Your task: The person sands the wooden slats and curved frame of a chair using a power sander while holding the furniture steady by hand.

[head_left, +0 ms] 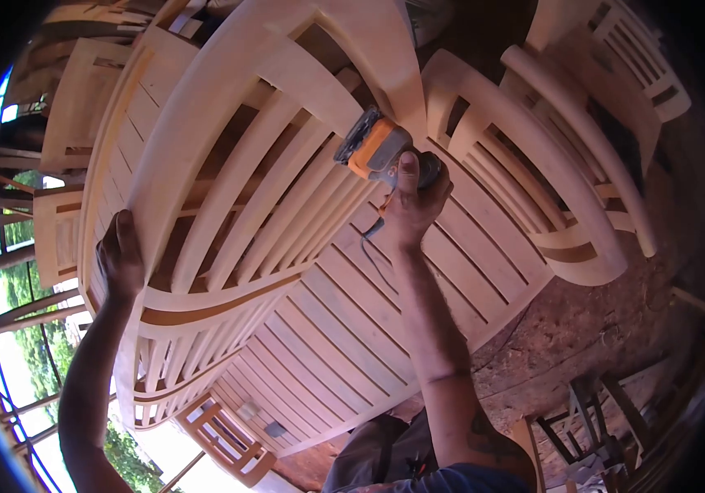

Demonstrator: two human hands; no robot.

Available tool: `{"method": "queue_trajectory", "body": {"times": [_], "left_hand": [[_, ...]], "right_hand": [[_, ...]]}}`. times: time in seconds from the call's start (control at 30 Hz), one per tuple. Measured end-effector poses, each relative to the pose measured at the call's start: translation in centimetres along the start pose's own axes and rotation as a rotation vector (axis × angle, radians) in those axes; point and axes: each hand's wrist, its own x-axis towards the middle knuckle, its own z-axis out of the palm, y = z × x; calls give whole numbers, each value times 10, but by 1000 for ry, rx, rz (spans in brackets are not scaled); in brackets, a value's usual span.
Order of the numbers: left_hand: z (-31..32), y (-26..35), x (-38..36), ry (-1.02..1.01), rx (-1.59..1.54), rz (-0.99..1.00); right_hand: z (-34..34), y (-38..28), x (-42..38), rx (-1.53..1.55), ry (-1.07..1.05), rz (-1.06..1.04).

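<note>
My right hand [416, 197] is wrapped round an orange and black power sander [381, 152], whose dark pad is against or very near a curved rail of the wooden bench backrest [307, 82]. A cord hangs below the tool. On the left, my left hand [121, 256] grips the outer edge of the same backrest, thumb on the near face and the other fingers partly hidden. Below the backrest slats [262, 177] stretches the slatted bench seat [328, 329].
At the right are a curved slatted armrest side [533, 164] and another slatted wooden piece [636, 49]. Wooden frames [603, 427] lie on the reddish dirt floor [566, 329] at lower right. More wooden panels [81, 107] stand at the far left.
</note>
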Motion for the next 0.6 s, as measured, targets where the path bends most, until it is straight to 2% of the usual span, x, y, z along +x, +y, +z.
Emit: {"method": "queue_trajectory", "body": {"times": [0.07, 0.13, 0.37, 0.47, 0.57, 0.6], "left_hand": [[0, 0, 0, -3, -12, -9], [-3, 2, 0, -30, -12, -49], [-4, 2, -1, -44, 31, -61], [-4, 0, -1, -44, 50, -47], [-4, -5, -1, -31, 63, 5], [-2, -7, -2, -20, 70, 30]], "right_hand": [[5, 3, 0, 126, -24, -64], [1, 8, 3, 79, -24, 30], [-15, 116, 32, -21, 114, 183], [-27, 142, 46, -68, 112, 360], [-32, 127, 48, -78, 45, 573], [-32, 128, 49, -84, 48, 555]]}}
